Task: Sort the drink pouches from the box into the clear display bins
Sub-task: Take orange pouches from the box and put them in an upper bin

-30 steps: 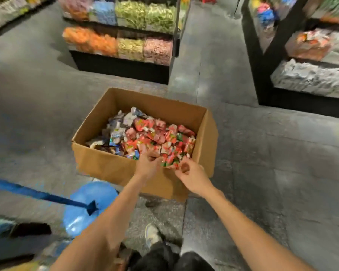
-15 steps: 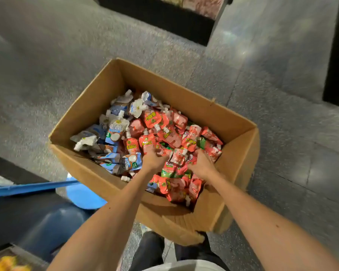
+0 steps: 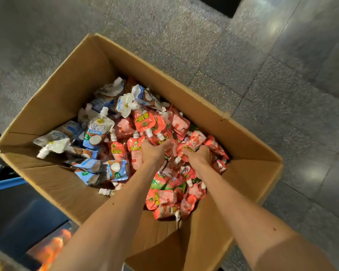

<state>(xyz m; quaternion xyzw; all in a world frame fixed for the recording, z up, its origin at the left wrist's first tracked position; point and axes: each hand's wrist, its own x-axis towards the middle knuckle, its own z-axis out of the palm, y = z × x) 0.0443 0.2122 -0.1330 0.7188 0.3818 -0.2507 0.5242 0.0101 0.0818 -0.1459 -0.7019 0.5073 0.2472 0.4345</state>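
So, both hands are wrist-deep in the cardboard box (image 3: 70,90), which sits on a speckled grey stone-tile floor (image 3: 282,94). It's plain brown corrugated board with the top open, and the far flaps are out of sight.

All the drink pouches are in the box, roughly split by colour. The red pouches (image 3: 164,198) fill the right and near side. They're glossy, crinkly foil with white screw-cap spouts and chunky yellow characters on the front, plus a small round green-and-yellow logo. I can't actually read the characters. A few have green patches near the bottom.

The blue-and-white pouches (image 3: 97,132) are heaped on the left and far side. They have the same spouted shape, with puffy white lettering and a picture of a halved coconut. That writing isn't legible to me either.

The left hand (image 3: 153,151) has its fingers curled down into the red pouches, clutching one or two right by their spouts. The right hand (image 3: 199,155), just beside it, is wrapped round another red one whose top sticks up past the knuckles.

At the near left there's a blue strip (image 3: 4,184) and a blurry orange patch (image 3: 53,245), and I can't tell what either one is.
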